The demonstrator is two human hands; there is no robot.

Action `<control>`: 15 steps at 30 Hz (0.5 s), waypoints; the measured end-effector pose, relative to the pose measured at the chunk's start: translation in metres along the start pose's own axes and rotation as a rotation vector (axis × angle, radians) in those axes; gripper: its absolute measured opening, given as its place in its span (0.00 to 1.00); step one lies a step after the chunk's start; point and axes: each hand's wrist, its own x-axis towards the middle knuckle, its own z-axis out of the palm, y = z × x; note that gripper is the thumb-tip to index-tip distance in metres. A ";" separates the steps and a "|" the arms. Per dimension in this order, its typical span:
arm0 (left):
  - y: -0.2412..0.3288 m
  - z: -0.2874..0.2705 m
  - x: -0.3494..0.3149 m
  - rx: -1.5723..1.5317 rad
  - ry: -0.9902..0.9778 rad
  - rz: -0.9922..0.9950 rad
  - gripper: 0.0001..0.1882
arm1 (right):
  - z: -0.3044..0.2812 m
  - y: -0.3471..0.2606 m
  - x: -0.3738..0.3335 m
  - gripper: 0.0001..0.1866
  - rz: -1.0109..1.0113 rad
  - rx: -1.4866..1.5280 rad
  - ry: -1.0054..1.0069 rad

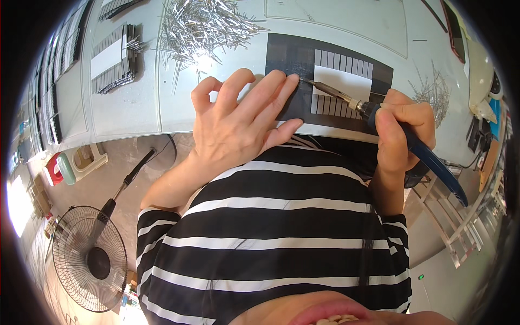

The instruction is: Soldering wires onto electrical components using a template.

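Observation:
My right hand [405,127] grips a soldering iron [441,168] by its dark blue handle. The iron's metal tip points left, close to the fingertips of my left hand [235,119]. That hand is open, palm down, its index and middle fingers stretched onto a black mat [279,49] and the others bent. Whatever lies under those fingertips is too small to make out. On the mat, beneath the iron's shaft, is a panel [346,76] of dark grey strips with a white band across its middle.
A heap of thin silvery metal strips [208,30] lies beyond my left hand, with a smaller bunch [433,97] at the right. Stacked striped panels [115,59] stand at the left. A fan [97,262] is below the table's left side, a metal rack [452,222] at the right.

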 end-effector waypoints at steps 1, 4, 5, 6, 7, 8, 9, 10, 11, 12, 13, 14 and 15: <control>0.000 0.000 0.000 0.003 -0.006 -0.001 0.27 | 0.000 0.000 0.001 0.08 0.012 -0.003 -0.006; 0.000 -0.001 0.000 0.010 -0.008 0.001 0.28 | 0.000 0.000 0.002 0.08 0.020 -0.018 -0.020; 0.000 -0.001 0.000 0.009 -0.008 0.000 0.28 | 0.000 0.000 0.002 0.08 0.017 -0.031 -0.026; -0.001 0.000 0.001 0.009 -0.007 0.001 0.28 | 0.000 0.000 0.003 0.08 0.017 -0.032 -0.027; -0.001 0.000 0.001 0.009 -0.007 0.003 0.28 | 0.000 0.001 0.003 0.08 0.012 -0.032 -0.029; -0.001 0.000 0.001 0.009 -0.007 0.002 0.28 | 0.000 0.001 0.003 0.08 0.008 -0.032 -0.032; -0.001 0.000 0.001 0.014 -0.007 0.003 0.28 | -0.001 0.002 0.003 0.08 0.007 -0.031 -0.033; -0.001 0.000 0.001 0.018 -0.007 0.005 0.28 | -0.001 0.002 0.003 0.08 0.005 -0.037 -0.036; -0.001 -0.001 0.002 0.018 -0.006 0.005 0.28 | -0.001 0.002 0.003 0.08 0.002 -0.043 -0.039; 0.000 -0.001 0.002 0.020 -0.009 0.005 0.28 | -0.002 0.002 0.003 0.08 0.002 -0.044 -0.039; 0.000 -0.001 0.001 0.022 -0.013 0.005 0.28 | -0.001 0.001 0.003 0.08 0.009 -0.041 -0.038; 0.000 -0.001 0.001 0.022 -0.013 0.005 0.28 | -0.001 0.001 0.002 0.08 0.016 -0.039 -0.038; 0.001 -0.001 0.000 0.021 -0.011 0.004 0.28 | -0.001 0.000 0.001 0.08 0.016 -0.039 -0.039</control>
